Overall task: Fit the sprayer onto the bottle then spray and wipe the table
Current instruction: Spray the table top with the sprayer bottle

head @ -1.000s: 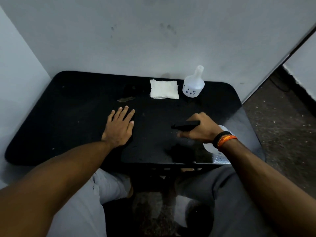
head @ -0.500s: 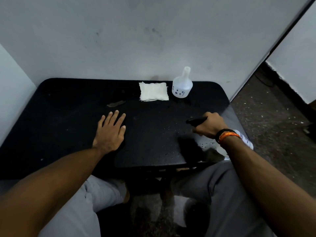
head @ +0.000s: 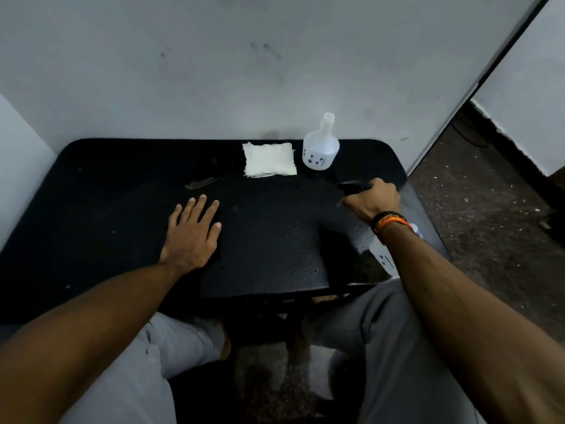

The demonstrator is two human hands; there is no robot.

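Observation:
My right hand [head: 371, 200] is closed around a black sprayer head [head: 351, 186] whose nozzle points left over the black table [head: 107, 209]. Parts of a white dotted bottle [head: 383, 258] show under my right wrist and forearm, tilted over the table's right edge. Fine droplets speckle the table's near right area. My left hand [head: 192, 234] lies flat on the table with its fingers spread, holding nothing. A folded white cloth [head: 269, 159] lies at the back. Beside it stands a second white dotted bottle [head: 321, 148] with an open neck.
A small brownish scrap [head: 201, 182] lies left of the cloth. A grey wall [head: 214, 71] runs right behind the table, and another wall closes the left side. Speckled floor [head: 489, 224] lies to the right. My knees are under the near edge.
My right hand with the sprayer has moved away from me and to the right, toward the standing bottle. My left hand has stayed flat on the table.

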